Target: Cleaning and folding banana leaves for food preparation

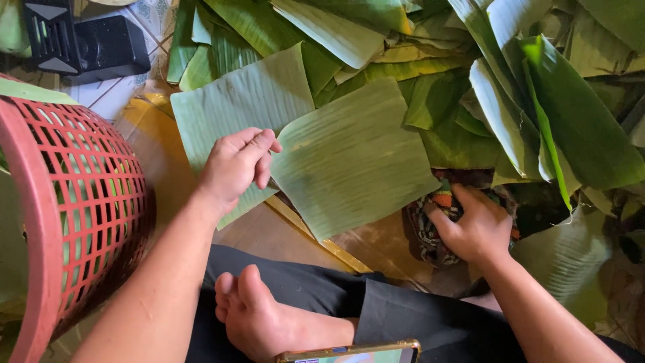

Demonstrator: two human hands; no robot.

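Note:
Two cut pale-green banana leaf pieces lie flat on the floor in front of me. My left hand (235,165) rests with curled fingers on the left leaf piece (235,101), its fingertips at the edge of the right leaf piece (349,158). My right hand (474,225) presses on a crumpled multicoloured patterned cloth (430,232) lying just below the right leaf. A big loose heap of darker banana leaves (537,101) fills the far and right side.
A red plastic mesh basket (74,202) stands at my left. A black plastic object (80,40) sits at the far left on tiled floor. My crossed legs and bare foot (262,316) are below, with a gold-edged phone (349,353) on my lap.

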